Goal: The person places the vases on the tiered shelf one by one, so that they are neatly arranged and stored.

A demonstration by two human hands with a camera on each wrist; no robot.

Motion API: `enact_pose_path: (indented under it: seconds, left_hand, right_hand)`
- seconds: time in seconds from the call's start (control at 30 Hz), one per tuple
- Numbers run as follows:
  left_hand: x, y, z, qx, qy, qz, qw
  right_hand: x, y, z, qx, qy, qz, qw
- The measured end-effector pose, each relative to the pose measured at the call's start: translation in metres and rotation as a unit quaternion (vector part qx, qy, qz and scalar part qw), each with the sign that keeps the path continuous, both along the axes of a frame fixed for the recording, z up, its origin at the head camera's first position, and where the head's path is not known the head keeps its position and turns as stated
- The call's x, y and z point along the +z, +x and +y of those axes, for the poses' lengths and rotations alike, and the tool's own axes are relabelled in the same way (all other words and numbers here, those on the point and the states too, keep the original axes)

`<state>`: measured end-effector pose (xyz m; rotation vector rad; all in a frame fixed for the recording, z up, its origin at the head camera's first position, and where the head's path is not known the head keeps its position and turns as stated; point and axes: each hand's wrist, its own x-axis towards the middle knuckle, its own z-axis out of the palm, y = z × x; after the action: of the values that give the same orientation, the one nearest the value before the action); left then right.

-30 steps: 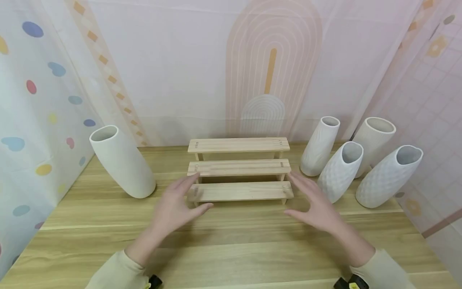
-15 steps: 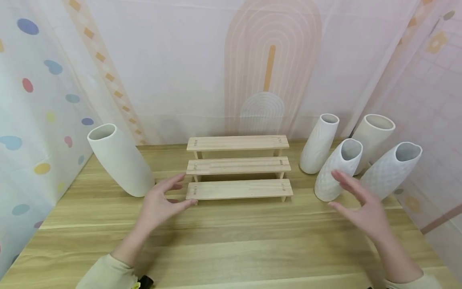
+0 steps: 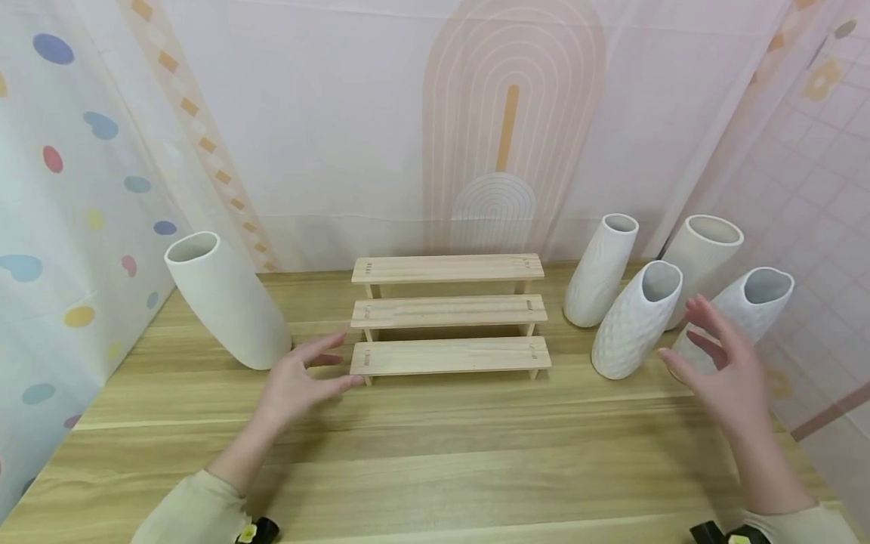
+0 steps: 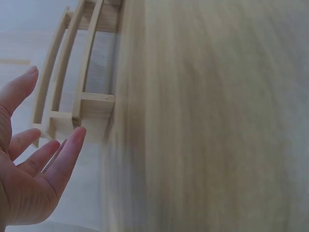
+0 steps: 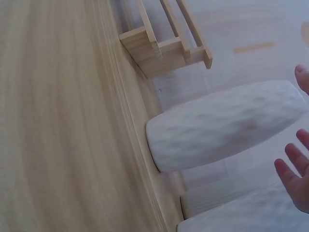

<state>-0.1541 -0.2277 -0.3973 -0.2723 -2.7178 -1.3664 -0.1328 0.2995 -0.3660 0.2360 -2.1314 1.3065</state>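
The wooden stand (image 3: 448, 311) runs lengthwise left to right; the rightmost vase (image 3: 756, 301) stands upright. Beside them, left hand (image 3: 292, 387) and right hand (image 3: 734, 381) are spread, contact unclear.

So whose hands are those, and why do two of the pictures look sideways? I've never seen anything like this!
There's no robot here, just one person's two bare hands. The big picture comes from a camera on the person's head, looking forward and down. The other two come from cameras on the left and right wrists, so the scene looks tipped over in them.

On the wooden table is a three-step wooden stand. One white vase stands on the left, and four more white vases are on the right.

The left hand is near the stand's left end, and the right hand is by the right-hand vases. Neither hand is holding anything.
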Motion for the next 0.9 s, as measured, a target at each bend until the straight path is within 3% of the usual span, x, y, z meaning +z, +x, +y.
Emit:
enact_pose_path:
  seconds: [0.1,0.37,0.63,0.9]
  left_hand:
    - [-0.004,-0.005,0.000,0.000,-0.006,-0.017,0.9998]
    - [-0.013,-0.012,0.006,-0.008,0.006,-0.059,0.9982]
    - [-0.014,-0.017,0.009,0.003,0.012,-0.060,0.9981]
    - [-0.015,-0.018,0.009,0.007,0.011,-0.033,0.9994]
  right_hand:
    - [0.001,-0.008,-0.001,-0.005,0.011,-0.034,0.9994]
    - [0.002,-0.034,-0.010,0.002,0.000,-0.073,0.9973]
    - [0.001,-0.043,-0.017,-0.020,-0.021,-0.086,0.9959]
    - [0.005,-0.041,-0.022,0.002,-0.021,-0.068,0.9974]
